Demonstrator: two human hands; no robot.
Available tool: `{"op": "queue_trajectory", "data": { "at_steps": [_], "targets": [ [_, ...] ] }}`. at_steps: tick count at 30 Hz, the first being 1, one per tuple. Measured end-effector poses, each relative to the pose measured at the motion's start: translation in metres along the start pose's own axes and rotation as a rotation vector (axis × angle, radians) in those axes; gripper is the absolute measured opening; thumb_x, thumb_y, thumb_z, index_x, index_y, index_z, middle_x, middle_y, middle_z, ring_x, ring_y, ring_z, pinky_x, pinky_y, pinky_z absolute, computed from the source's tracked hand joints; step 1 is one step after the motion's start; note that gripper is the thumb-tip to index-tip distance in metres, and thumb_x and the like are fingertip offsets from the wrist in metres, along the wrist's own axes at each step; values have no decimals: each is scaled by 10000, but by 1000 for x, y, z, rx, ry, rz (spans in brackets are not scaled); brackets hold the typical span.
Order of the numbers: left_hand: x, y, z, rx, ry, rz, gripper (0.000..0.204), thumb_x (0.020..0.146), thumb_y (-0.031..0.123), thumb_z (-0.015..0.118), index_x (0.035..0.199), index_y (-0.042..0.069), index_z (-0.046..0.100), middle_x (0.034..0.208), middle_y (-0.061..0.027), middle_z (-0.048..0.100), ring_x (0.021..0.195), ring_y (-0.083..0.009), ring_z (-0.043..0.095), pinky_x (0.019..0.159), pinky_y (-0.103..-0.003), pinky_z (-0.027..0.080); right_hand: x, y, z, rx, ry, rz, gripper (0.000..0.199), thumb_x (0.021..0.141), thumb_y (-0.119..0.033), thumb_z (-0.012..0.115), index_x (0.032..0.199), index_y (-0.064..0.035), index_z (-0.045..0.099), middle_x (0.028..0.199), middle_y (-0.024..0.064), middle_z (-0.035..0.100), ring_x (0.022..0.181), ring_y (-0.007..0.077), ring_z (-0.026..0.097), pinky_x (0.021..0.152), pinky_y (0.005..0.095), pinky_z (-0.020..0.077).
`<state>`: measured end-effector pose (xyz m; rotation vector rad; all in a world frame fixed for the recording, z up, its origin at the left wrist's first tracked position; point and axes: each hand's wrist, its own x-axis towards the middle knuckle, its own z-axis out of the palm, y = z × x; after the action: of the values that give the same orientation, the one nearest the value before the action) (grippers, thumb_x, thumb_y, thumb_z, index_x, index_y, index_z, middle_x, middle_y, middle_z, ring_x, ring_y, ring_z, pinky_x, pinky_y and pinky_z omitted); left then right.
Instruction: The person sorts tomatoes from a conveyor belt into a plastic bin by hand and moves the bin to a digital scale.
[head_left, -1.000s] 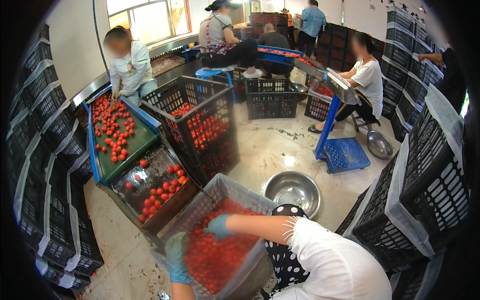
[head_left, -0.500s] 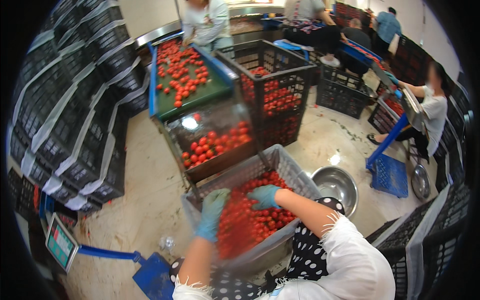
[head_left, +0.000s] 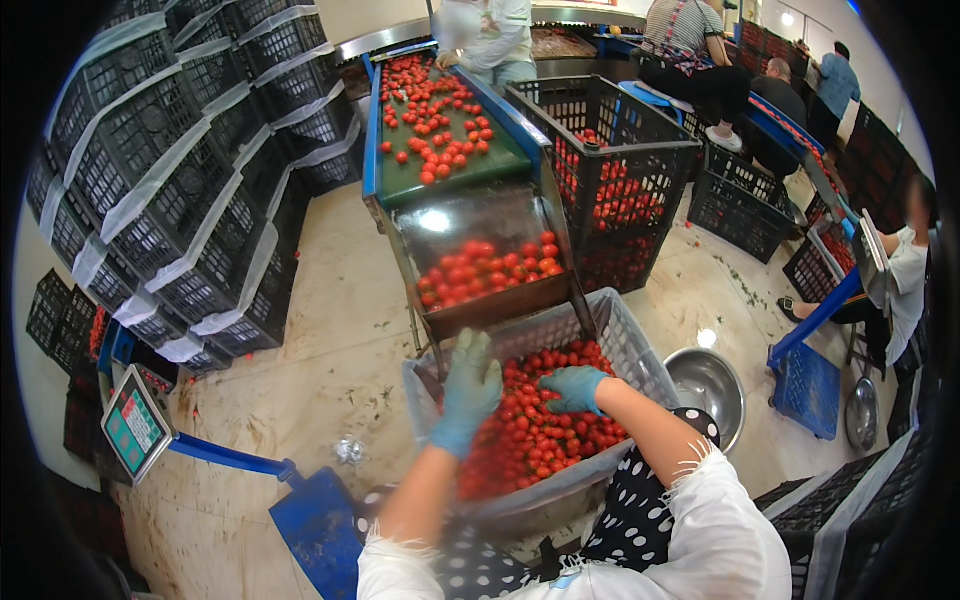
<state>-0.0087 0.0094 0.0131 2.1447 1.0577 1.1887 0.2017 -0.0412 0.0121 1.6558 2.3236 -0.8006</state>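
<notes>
A translucent grey plastic crate [head_left: 640,345] full of small red tomatoes [head_left: 535,450] stands before my knees. Both hands wear blue gloves. My left hand [head_left: 470,385] is over the crate's left part, just under the chute's lower lip, its fingers stretched upward and the thumb apart, holding nothing I can see. Low over the tomatoes, my right hand [head_left: 575,388] points left with its fingers extended; the fingertips touch the tomatoes. Above the crate slopes a metal chute [head_left: 470,220] with tomatoes gathered behind its lower lip, fed by a green conveyor belt [head_left: 460,178].
Tall stacks of black crates [head_left: 150,190] line the left side. A blue scale [head_left: 315,530] stands at lower left, a steel bowl [head_left: 710,395] right of my crate. Behind it is a large black crate [head_left: 625,190] of tomatoes. Several people work farther back.
The view has shifted, so the scene sits farther right. My left hand has risen slightly toward the chute's lip. My right hand stays low over the tomatoes. Tomatoes on the chute have shifted.
</notes>
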Motion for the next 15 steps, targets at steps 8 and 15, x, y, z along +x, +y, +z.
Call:
{"op": "queue_trajectory", "data": {
  "at_steps": [8, 15],
  "targets": [
    [45, -4, -15, -148, -8, -26, 857, 753, 12, 588, 1449, 128, 102, 1469, -252, -109, 1381, -352, -37, 1089, -385, 129, 0, -8, -2, -13, 44, -17, 479, 814, -400, 542, 1194, -114, 488, 1107, 165, 557, 1021, 343, 545, 849, 441, 446],
    [45, 0, -15, 67, 53, -7, 866, 706, 26, 590, 1429, 66, 115, 1359, -271, 197, 1257, -409, 255, 1011, -394, 289, 1, -16, -7, 152, 131, 25, 445, 825, -343, 556, 1176, -79, 486, 1151, 168, 551, 1045, 334, 542, 856, 422, 454]
  ]
}}
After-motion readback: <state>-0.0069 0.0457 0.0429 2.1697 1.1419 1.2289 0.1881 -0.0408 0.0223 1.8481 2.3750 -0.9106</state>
